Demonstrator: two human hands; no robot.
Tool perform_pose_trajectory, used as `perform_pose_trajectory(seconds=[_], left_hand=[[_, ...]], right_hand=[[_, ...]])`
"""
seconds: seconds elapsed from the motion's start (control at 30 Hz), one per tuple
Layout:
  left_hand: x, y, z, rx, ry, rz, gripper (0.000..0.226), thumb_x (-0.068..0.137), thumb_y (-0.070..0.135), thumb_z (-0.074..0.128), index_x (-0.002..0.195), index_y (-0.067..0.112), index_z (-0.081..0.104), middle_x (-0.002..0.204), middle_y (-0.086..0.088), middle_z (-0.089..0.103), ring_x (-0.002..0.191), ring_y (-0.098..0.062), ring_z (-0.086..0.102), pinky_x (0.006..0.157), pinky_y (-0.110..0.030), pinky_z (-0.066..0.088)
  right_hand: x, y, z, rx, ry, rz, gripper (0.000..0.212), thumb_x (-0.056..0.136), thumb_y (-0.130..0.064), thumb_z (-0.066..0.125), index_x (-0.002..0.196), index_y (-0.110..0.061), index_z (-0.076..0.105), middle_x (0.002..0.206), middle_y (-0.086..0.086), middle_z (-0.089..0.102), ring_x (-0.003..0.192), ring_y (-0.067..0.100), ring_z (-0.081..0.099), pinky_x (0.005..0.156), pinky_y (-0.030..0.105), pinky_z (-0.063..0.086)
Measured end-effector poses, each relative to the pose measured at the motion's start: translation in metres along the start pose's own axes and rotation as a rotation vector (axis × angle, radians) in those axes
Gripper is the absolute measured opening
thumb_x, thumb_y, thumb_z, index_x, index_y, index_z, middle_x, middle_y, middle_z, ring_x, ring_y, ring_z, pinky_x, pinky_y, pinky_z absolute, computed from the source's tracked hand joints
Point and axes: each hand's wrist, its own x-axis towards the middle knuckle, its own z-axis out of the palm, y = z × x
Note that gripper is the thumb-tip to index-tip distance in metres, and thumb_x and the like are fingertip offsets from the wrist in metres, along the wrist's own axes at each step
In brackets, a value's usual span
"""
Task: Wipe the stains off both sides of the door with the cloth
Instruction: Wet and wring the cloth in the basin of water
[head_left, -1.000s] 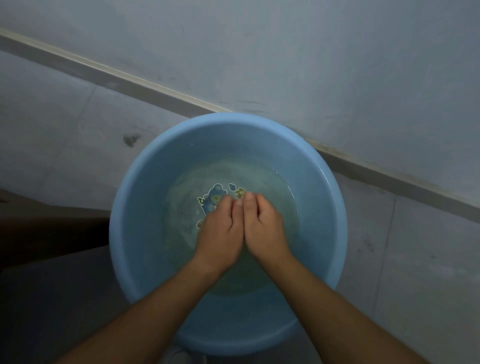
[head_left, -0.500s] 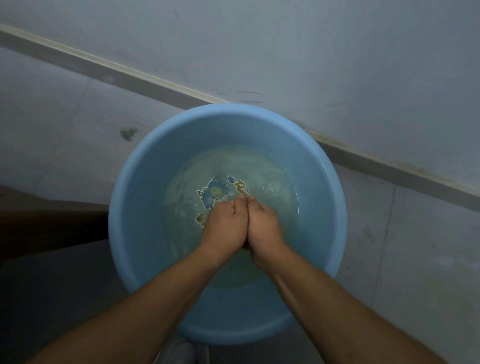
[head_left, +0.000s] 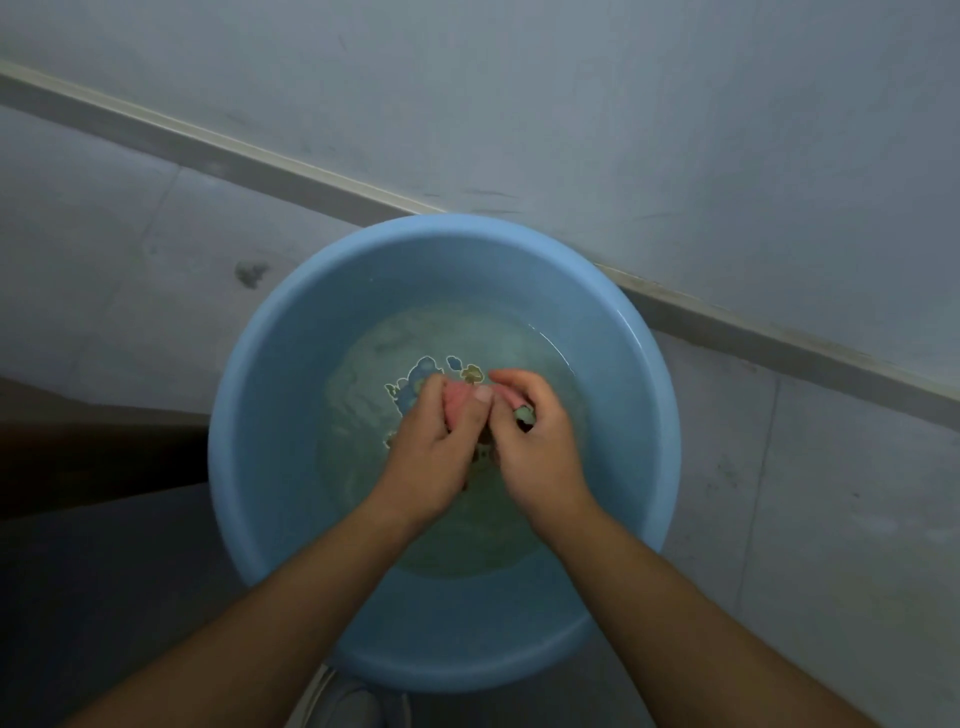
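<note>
Left hand (head_left: 431, 457) gripped the pink cloth (head_left: 460, 404), thumb on top; right hand (head_left: 537, 449) curled round its other end; cloth sat bunched between my hands over the water (head_left: 358, 410) in the blue basin (head_left: 234, 467); basin stood on the floor (head_left: 104, 234) by the wall (head_left: 623, 104).

We see only a pink strip of the cloth (head_left: 458, 404), bunched up and gripped between our left hand (head_left: 431, 457) and right hand (head_left: 540, 447), low inside the blue basin (head_left: 244, 415); the rest is hidden.
</note>
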Motion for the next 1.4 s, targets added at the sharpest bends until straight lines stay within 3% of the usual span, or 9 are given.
perform_pose_trajectory(seconds=[0.17,0.3,0.6,0.77,0.9,1.0,1.13,1.27,1.4], left_hand=[[-0.002,0.023,0.01,0.136,0.033,-0.027,0.073,0.098,0.064,0.038,0.068,0.002,0.062,0.055,-0.001,0.06,0.06,-0.021,0.058,0.064,-0.043,0.049],[-0.004,0.02,0.019,0.128,0.073,-0.193,0.061,0.107,0.041,0.042,0.064,0.004,0.063,0.053,0.003,0.059,0.051,-0.009,0.053,0.054,-0.025,0.041],[-0.011,0.009,0.029,-0.129,0.156,-0.416,0.047,0.104,0.023,0.046,0.058,0.013,0.047,0.042,0.006,0.043,0.046,-0.017,0.039,0.048,-0.027,0.027],[-0.006,0.012,0.019,-0.11,0.093,-0.402,0.05,0.107,0.033,0.041,0.062,0.013,0.051,0.043,0.005,0.046,0.045,-0.017,0.04,0.049,-0.026,0.029],[-0.007,0.037,-0.002,-0.23,-0.014,-0.337,0.021,0.104,0.032,0.057,0.106,0.011,0.054,0.091,-0.013,0.067,0.073,-0.023,0.064,0.065,-0.035,0.056],[-0.024,0.062,-0.021,-0.306,-0.041,-0.361,0.033,0.096,0.006,0.068,0.124,0.013,0.051,0.104,-0.018,0.067,0.078,-0.026,0.066,0.073,-0.038,0.056],[-0.059,0.105,-0.033,-0.286,-0.074,-0.281,0.043,0.09,-0.013,0.066,0.121,0.016,0.061,0.087,-0.006,0.074,0.073,-0.016,0.069,0.069,-0.027,0.058],[-0.103,0.161,-0.037,-0.318,-0.129,-0.24,0.028,0.089,-0.01,0.067,0.106,0.012,0.067,0.087,-0.006,0.076,0.081,-0.018,0.069,0.078,-0.03,0.058],[-0.156,0.233,-0.045,-0.337,-0.154,-0.251,0.01,0.094,-0.001,0.065,0.103,0.005,0.065,0.09,-0.011,0.073,0.082,-0.022,0.068,0.079,-0.031,0.059]], right_hand=[[-0.011,-0.002,0.01,-0.153,0.077,-0.075,0.039,0.097,-0.04,0.046,0.067,-0.017,0.053,0.057,-0.011,0.057,0.054,0.003,0.048,0.055,0.022,0.04],[-0.007,-0.004,0.011,-0.156,0.075,0.095,0.051,0.103,-0.032,0.047,0.055,-0.017,0.043,0.048,-0.007,0.045,0.053,0.008,0.041,0.055,0.031,0.035],[-0.006,0.004,0.008,-0.269,-0.017,0.122,0.052,0.103,-0.022,0.048,0.053,-0.018,0.035,0.04,-0.009,0.039,0.05,0.01,0.034,0.052,0.031,0.028],[0.0,0.0,0.004,-0.346,-0.053,0.037,0.046,0.105,-0.027,0.047,0.061,-0.018,0.04,0.056,-0.005,0.049,0.056,0.012,0.046,0.059,0.034,0.034],[-0.004,-0.015,-0.016,-0.372,-0.056,-0.071,0.015,0.1,-0.027,0.061,0.087,-0.026,0.054,0.097,-0.001,0.067,0.089,0.009,0.062,0.078,0.023,0.048],[-0.026,-0.045,-0.032,-0.221,-0.033,-0.048,0.015,0.081,-0.02,0.069,0.087,-0.028,0.058,0.097,-0.001,0.064,0.087,0.004,0.059,0.079,0.014,0.044],[-0.066,-0.094,-0.041,0.253,0.004,0.375,0.038,0.079,-0.029,0.079,0.112,-0.021,0.061,0.109,0.007,0.068,0.093,0.019,0.07,0.08,0.037,0.059],[-0.107,-0.153,-0.055,0.599,-0.124,0.572,0.044,0.094,-0.022,0.067,0.122,0.011,0.063,0.113,0.028,0.068,0.087,0.027,0.069,0.064,0.029,0.056],[-0.156,-0.226,-0.081,0.844,-0.164,0.53,0.036,0.089,-0.02,0.067,0.117,0.001,0.074,0.114,0.019,0.07,0.089,0.019,0.067,0.07,0.023,0.052]])
